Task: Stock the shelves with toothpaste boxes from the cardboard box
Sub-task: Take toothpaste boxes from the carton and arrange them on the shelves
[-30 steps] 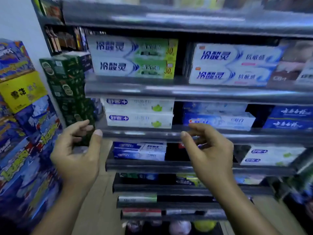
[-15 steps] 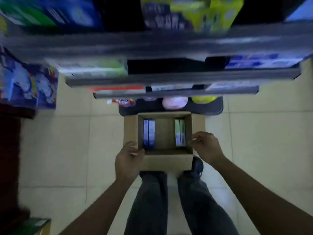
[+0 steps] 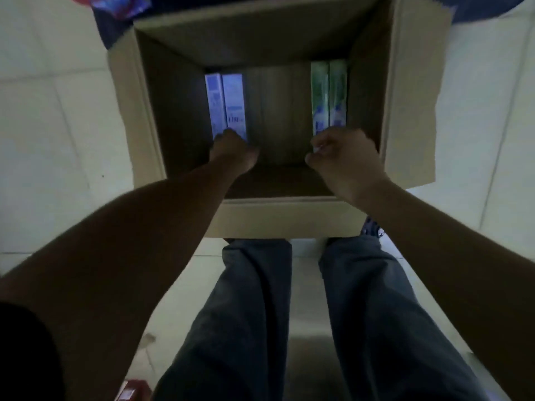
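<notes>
An open cardboard box [image 3: 411,111] stands on the floor in front of my legs. Inside, two blue-and-white toothpaste boxes [image 3: 227,102] lie side by side at the left, and two green toothpaste boxes [image 3: 328,94] lie against the right wall. My left hand [image 3: 234,150] is deep in the carton, its fingers curled over the near ends of the blue-and-white boxes. My right hand [image 3: 344,154] curls round the near end of the green boxes, with a pale box end showing between thumb and fingers. The box ends under both hands are hidden.
The carton's flaps [image 3: 417,91] stand out to both sides. Pale floor tiles [image 3: 52,134] surround it. A dark mat with colourful packs [image 3: 121,7] lies beyond the far flap. A red box [image 3: 130,390] sits by my left leg. The shelves are out of view.
My head tipped from the shelves down to the carton. Both hands dropped from its rim to the toothpaste boxes inside, and the view came much closer.
</notes>
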{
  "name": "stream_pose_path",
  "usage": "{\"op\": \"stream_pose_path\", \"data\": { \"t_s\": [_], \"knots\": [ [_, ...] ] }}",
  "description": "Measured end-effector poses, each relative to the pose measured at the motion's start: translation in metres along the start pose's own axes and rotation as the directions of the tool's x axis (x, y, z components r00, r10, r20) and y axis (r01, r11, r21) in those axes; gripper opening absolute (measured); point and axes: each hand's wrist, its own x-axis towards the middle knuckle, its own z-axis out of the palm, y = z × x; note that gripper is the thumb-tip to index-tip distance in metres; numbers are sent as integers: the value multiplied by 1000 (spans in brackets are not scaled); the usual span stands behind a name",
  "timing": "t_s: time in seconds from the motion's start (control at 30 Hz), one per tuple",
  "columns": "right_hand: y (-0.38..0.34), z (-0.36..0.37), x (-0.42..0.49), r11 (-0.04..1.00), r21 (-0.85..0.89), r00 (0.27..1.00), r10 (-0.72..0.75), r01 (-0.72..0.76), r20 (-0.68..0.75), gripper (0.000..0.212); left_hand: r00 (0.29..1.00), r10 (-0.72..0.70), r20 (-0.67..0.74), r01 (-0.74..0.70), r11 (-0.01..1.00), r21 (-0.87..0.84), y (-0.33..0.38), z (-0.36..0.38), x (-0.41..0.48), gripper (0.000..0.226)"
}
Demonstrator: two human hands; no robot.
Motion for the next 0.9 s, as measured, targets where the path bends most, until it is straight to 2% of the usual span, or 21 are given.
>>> {"op": "stream_pose_path", "data": {
  "t_s": [0.17, 0.23, 0.3, 0.5, 0.57, 0.63, 0.7, 0.83, 0.9],
  "knots": [
    [22, 9, 23, 997, 70, 999, -37, 38, -16, 20, 994, -102, -43, 102, 995, 4, 13, 49, 57, 72],
    [24, 10, 27, 994, 99, 998, -43, 47, -44, 23, 969, -180, -167, 176, 984, -37, 23, 67, 64, 61],
    [23, 11, 31, 988, 144, 998, -41, 48, -47, 25, 941, -212, -263, 207, 977, -46, 28, 79, 67, 61],
    [23, 18, 38, 975, 215, 998, -48, 58, -50, 30, 964, -62, -258, 59, 998, -21, 14, 80, 77, 63],
    [25, 22, 39, 975, 218, 998, -31, 43, -61, 27, 970, -51, -236, 56, 998, 14, 16, 80, 83, 78],
    [27, 27, 36, 968, 250, 998, -16, 29, -55, 24, 976, -77, -205, 70, 997, -40, 16, 77, 89, 91],
    [27, 27, 34, 957, 290, 999, 12, 0, -37, 25, 981, -56, -186, 37, 994, -105, 17, 72, 87, 85],
    [20, 19, 28, 922, 378, 993, 107, -83, -42, 31, 986, 105, -129, -126, 979, -163, 23, 39, 41, 67],
    [15, 15, 22, 903, 413, 989, 143, -121, -24, 54, 983, 173, -64, -184, 906, -382, 29, 12, 4, 54]
  ]
}}
